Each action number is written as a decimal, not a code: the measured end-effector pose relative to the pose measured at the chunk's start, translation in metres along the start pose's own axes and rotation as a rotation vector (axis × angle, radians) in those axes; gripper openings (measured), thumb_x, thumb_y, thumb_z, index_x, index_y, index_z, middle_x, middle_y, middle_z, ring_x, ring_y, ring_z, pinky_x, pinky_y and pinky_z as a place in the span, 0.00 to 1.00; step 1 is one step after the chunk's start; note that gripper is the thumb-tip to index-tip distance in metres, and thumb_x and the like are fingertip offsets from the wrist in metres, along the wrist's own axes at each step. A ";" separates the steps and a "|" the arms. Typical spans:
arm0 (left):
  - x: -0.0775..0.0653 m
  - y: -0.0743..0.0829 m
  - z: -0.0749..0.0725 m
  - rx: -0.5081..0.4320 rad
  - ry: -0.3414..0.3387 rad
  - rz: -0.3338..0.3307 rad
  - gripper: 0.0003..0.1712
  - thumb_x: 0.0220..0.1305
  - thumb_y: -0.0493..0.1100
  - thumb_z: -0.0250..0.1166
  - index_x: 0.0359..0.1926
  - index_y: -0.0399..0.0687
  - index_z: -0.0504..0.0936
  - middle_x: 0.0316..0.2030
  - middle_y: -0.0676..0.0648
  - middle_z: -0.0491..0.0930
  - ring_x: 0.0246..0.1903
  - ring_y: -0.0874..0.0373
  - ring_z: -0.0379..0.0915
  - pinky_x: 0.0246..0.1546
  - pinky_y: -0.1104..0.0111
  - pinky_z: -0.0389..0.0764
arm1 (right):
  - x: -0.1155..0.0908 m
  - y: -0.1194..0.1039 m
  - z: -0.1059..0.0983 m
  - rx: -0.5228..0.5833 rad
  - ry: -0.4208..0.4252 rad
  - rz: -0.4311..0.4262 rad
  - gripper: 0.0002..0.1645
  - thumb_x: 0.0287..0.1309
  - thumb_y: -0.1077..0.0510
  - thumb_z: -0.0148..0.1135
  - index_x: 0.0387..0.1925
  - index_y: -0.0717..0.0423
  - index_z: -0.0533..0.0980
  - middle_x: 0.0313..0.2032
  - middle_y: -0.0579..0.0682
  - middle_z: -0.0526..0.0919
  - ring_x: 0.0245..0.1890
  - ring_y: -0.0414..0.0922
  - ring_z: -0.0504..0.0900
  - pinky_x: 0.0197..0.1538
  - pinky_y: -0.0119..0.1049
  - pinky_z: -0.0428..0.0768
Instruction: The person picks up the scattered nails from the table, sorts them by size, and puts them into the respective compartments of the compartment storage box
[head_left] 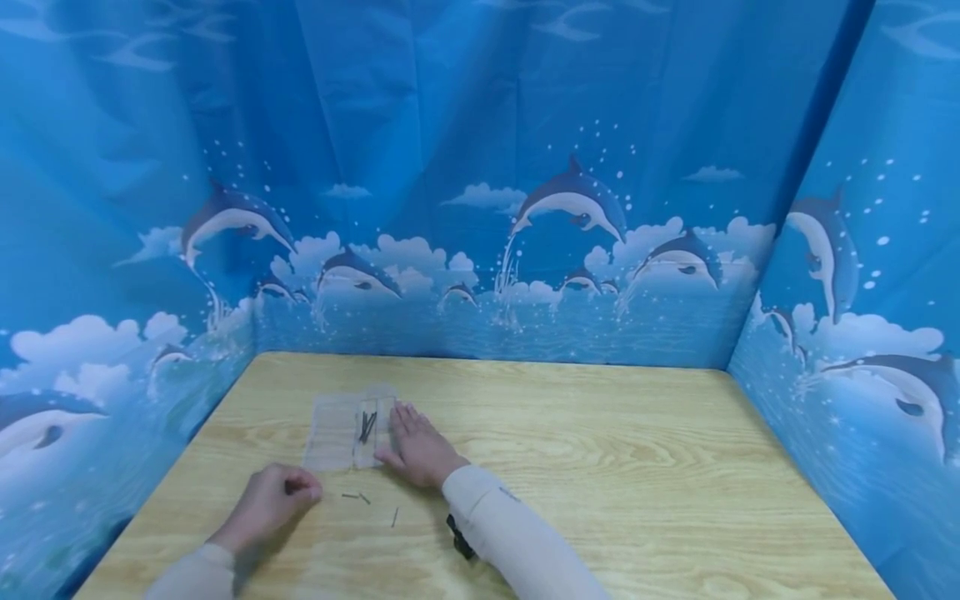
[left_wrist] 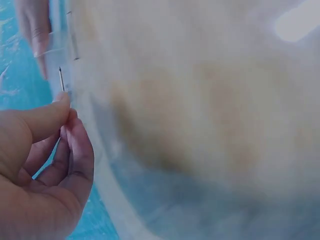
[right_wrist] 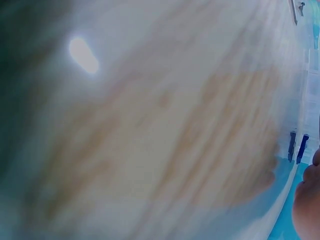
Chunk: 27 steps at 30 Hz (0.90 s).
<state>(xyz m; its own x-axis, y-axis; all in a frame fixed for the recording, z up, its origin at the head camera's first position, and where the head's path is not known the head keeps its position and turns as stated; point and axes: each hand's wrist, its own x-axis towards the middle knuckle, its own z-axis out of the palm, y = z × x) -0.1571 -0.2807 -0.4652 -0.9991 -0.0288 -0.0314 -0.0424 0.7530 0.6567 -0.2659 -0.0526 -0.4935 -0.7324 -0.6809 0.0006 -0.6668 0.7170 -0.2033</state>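
Note:
A clear plastic box [head_left: 330, 433] lies opened out flat, with several dark nails [head_left: 367, 426] in its right half. My left hand [head_left: 270, 504] is at the box's near left corner. In the left wrist view its thumb and index finger pinch a small nail [left_wrist: 61, 79], pointed end up and away from the fingertips. My right hand [head_left: 422, 450] rests at the box's right edge, fingers straight and thumb by the near side. In the right wrist view only a bit of the right hand [right_wrist: 306, 202] shows at the edge.
Loose nails lie on the wood-grain table [head_left: 637, 467] in front of the box, one [head_left: 394, 517] apart from the others [head_left: 356, 497]. A blue dolphin-print curtain [head_left: 450, 167] stands behind and beside the table. A black strap [head_left: 459, 537] shows under the right sleeve.

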 end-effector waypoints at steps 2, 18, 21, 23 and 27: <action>0.002 0.002 -0.005 -0.018 0.010 -0.001 0.02 0.55 0.36 0.68 0.31 0.42 0.84 0.28 0.51 0.83 0.29 0.60 0.75 0.32 0.69 0.77 | 0.000 0.000 0.000 0.003 -0.002 -0.002 0.45 0.70 0.32 0.29 0.74 0.59 0.42 0.75 0.55 0.41 0.75 0.48 0.40 0.73 0.37 0.42; 0.046 0.030 -0.009 -0.300 0.200 -0.172 0.18 0.66 0.45 0.62 0.48 0.34 0.81 0.40 0.40 0.84 0.35 0.60 0.81 0.34 0.74 0.78 | 0.003 0.002 0.004 0.001 0.011 -0.005 0.46 0.69 0.30 0.25 0.74 0.58 0.43 0.75 0.54 0.41 0.75 0.48 0.41 0.73 0.38 0.44; 0.059 0.037 -0.004 -0.352 0.250 -0.180 0.17 0.65 0.42 0.62 0.49 0.33 0.80 0.41 0.38 0.84 0.33 0.64 0.80 0.32 0.78 0.77 | 0.002 0.002 0.002 0.009 0.013 -0.007 0.46 0.69 0.31 0.27 0.74 0.59 0.43 0.75 0.55 0.42 0.75 0.48 0.42 0.73 0.38 0.44; 0.068 0.041 0.000 -0.379 0.285 -0.179 0.16 0.65 0.41 0.62 0.48 0.33 0.80 0.41 0.37 0.84 0.31 0.66 0.79 0.31 0.80 0.77 | 0.002 0.001 0.001 0.013 0.014 -0.006 0.45 0.70 0.32 0.28 0.74 0.59 0.43 0.75 0.55 0.42 0.75 0.49 0.42 0.73 0.37 0.44; 0.085 0.049 0.009 -0.384 0.331 -0.181 0.15 0.64 0.40 0.63 0.47 0.34 0.81 0.41 0.37 0.84 0.32 0.62 0.81 0.32 0.76 0.80 | 0.000 -0.001 0.000 0.017 0.009 -0.001 0.45 0.70 0.33 0.30 0.74 0.59 0.44 0.75 0.55 0.43 0.74 0.49 0.43 0.73 0.37 0.44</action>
<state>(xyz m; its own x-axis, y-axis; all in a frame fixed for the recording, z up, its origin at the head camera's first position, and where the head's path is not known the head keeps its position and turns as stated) -0.2444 -0.2405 -0.4422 -0.9213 -0.3877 0.0288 -0.1505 0.4239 0.8931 -0.2659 -0.0531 -0.4929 -0.7327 -0.6804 0.0100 -0.6654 0.7134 -0.2197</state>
